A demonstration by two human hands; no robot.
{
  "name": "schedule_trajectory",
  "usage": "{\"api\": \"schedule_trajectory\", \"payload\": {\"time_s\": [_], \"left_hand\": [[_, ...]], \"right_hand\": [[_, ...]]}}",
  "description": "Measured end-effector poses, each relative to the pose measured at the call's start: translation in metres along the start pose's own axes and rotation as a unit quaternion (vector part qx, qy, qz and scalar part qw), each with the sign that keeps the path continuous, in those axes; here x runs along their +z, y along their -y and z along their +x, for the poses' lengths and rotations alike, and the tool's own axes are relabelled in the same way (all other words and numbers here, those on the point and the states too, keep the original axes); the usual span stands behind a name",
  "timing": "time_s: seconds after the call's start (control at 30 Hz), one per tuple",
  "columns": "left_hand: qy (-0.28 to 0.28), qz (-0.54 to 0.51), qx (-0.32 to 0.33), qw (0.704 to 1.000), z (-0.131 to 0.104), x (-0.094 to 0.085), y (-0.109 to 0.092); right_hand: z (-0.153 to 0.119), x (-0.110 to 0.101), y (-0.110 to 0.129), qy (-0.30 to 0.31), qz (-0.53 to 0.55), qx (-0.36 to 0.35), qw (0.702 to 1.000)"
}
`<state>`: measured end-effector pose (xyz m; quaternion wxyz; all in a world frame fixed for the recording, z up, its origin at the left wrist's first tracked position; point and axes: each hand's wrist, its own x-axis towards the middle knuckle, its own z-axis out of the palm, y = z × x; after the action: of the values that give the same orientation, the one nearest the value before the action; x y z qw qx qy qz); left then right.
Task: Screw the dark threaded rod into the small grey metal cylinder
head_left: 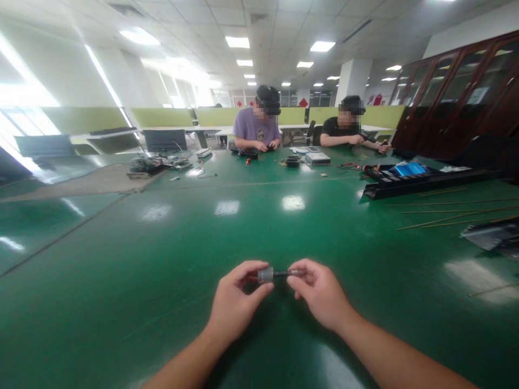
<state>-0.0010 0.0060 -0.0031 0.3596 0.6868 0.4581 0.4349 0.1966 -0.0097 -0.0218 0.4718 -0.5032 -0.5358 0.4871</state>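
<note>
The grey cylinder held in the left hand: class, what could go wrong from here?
Only fingertips of the left hand hold the grey cylinder, so it could slip and perhaps roll across the glossy table. The right hand pinches the thin dark shaft, so a crooked pull might bend it.

1 short grey cylinder (265, 275) is held sideways over the green bench (203, 232), with something small and reddish (253, 279) at its left end. 1 thin dark rod (280, 274) runs roughly level from its right end, shinier towards the right; its exact tip is hard to make out.
</note>
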Motion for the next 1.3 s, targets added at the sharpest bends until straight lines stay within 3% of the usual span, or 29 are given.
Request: {"api": "schedule_trajectory", "payload": {"time_s": [1.3], "left_hand": [[-0.003,-0.01,0.01,1.0,0.0,0.0001,-0.0001]], "right_hand": [[0.002,-0.0079,0.0006,-0.007,0.002,-0.018,1.0]]}}
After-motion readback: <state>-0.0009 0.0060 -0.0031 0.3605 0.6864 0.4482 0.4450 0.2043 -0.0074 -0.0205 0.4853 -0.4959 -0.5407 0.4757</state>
